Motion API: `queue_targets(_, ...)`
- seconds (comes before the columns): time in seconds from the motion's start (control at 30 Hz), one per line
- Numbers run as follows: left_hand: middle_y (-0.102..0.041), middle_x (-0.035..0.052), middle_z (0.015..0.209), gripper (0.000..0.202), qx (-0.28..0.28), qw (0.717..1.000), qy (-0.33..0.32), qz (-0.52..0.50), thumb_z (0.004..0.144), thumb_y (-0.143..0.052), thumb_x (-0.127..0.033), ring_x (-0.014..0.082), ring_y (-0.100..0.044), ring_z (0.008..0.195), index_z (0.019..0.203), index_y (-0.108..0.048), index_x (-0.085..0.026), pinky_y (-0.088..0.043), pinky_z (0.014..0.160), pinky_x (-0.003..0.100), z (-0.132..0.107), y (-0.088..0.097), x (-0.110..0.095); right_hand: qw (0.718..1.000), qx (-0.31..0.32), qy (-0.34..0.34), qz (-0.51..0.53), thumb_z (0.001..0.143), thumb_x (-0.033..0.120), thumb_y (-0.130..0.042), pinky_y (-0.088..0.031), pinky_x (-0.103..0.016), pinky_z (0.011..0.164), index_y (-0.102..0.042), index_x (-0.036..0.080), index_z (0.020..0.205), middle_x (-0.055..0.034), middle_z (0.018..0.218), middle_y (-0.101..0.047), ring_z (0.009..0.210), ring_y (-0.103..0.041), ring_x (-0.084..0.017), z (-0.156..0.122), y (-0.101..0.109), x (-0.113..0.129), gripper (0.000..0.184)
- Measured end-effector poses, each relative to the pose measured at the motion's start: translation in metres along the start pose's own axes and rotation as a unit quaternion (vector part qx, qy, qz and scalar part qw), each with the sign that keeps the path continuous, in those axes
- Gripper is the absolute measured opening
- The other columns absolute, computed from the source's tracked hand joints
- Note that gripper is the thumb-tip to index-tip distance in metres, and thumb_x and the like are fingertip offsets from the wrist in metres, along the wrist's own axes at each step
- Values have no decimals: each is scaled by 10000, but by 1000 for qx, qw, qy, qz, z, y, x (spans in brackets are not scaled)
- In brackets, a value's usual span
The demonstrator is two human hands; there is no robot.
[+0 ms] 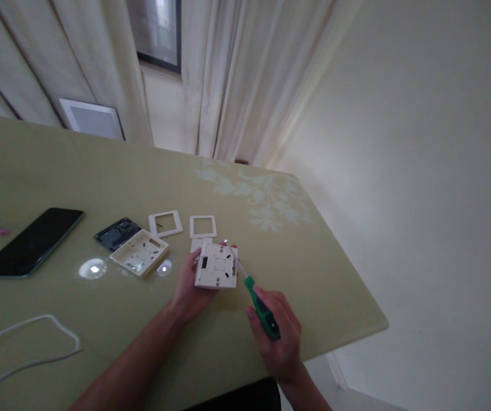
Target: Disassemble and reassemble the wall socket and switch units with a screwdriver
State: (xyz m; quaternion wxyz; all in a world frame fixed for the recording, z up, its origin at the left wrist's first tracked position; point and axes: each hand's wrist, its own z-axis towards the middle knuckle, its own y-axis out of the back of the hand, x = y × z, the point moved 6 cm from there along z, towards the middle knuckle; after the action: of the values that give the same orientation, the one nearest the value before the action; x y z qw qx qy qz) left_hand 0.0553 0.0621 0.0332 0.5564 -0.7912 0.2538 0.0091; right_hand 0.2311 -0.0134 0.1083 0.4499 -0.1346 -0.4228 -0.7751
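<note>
Seemingly, prying or unscrewing is the step: the left hand (191, 288) grips a white box (216, 266) above the tabletop (335, 274), the right hand (280, 334) clasps a screwdriver (257, 297), its indistinct tip likely needing steady seating.

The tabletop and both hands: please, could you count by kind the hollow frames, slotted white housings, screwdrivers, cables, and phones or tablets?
Hollow white frames: 2
Slotted white housings: 2
Screwdriver: 1
White cable: 1
Phone or tablet: 1
Total: 7
</note>
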Motion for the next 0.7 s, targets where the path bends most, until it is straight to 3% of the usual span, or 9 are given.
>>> queue_targets(0.07, -772, 217, 1363, 513, 8, 1000, 1, 4, 1059, -510, -422, 367, -787, 1129, 1390, -714, -88, -623, 997, 522, 0, 0, 0, 999, -36, 2, -3, 972, 119, -746, -677, -321, 805, -683, 307, 1472, -87, 1108, -775, 961, -775, -216, -2, 2, 2, 539)
queue_targets(0.2, -760, 201, 1399, 485, 15, 1000, -7, 4, 1042, -544, -409, 355, -788, 1141, 1366, -728, -98, -623, 1006, 492, 1, 3, -1, 999, 43, -28, -5, 995, 183, -744, -671, -307, 797, -702, 302, 1453, -66, 1063, -787, 903, -777, -202, -1, -10, 0, 474)
queue_targets(0.33, -779, 210, 1354, 479, 19, 1000, -10, -3, 1050, -538, -411, 366, -788, 1156, 1345, -728, -86, -620, 1030, 511, 2, 3, -1, 999, -8, -33, 8, 991, 186, -738, -672, -347, 874, -687, 303, 1464, -83, 1163, -807, 1008, -789, -225, 2, -4, -2, 490)
queue_targets(0.43, -797, 210, 1310, 472, -6, 1000, -26, -6, 1078, -486, -377, 358, -804, 1123, 1358, -716, -74, -638, 1003, 502, 2, 3, -2, 993, 58, -93, 43, 1001, 263, -733, -665, -381, 932, -737, 284, 1408, -92, 1208, -828, 1068, -803, -255, 4, -10, -14, 408)
queue_targets(0.5, -817, 201, 1254, 461, -36, 999, -38, -6, 1094, -454, -346, 351, -808, 1117, 1375, -705, -79, -645, 995, 510, 2, 5, -3, 978, 74, -165, 103, 1031, 345, -695, -669, -368, 851, -739, 258, 1408, -96, 1144, -837, 951, -805, -240, 6, -15, -29, 390)
queue_targets(0.6, -832, 174, 1205, 418, -64, 996, -59, 14, 1102, -461, -316, 338, -801, 1142, 1348, -719, -97, -649, 1001, 500, 3, 7, -6, 931, 19, -272, 243, 1024, 437, -680, -606, -305, 648, -669, 216, 1470, -87, 1045, -802, 742, -705, -180, 13, -26, -56, 497)
queue_targets(0.67, -832, 155, 1215, 371, -64, 993, -90, 34, 1099, -490, -301, 318, -794, 1158, 1290, -745, -110, -650, 1007, 459, 4, 7, -10, 883, 3, -329, 335, 903, 444, -801, -594, -301, 697, -699, 201, 1346, -68, 1050, -762, 820, -686, -182, 22, -44, -72, 516)
queue_targets(0.7, -830, 147, 1221, 351, -63, 991, -107, 43, 1097, -505, -299, 310, -791, 1165, 1262, -755, -115, -648, 1009, 440, 4, 7, -12, 873, 5, -341, 349, 853, 439, -833, -585, -294, 696, -696, 205, 1294, -40, 1002, -742, 800, -670, -171, 29, -54, -77, 518)
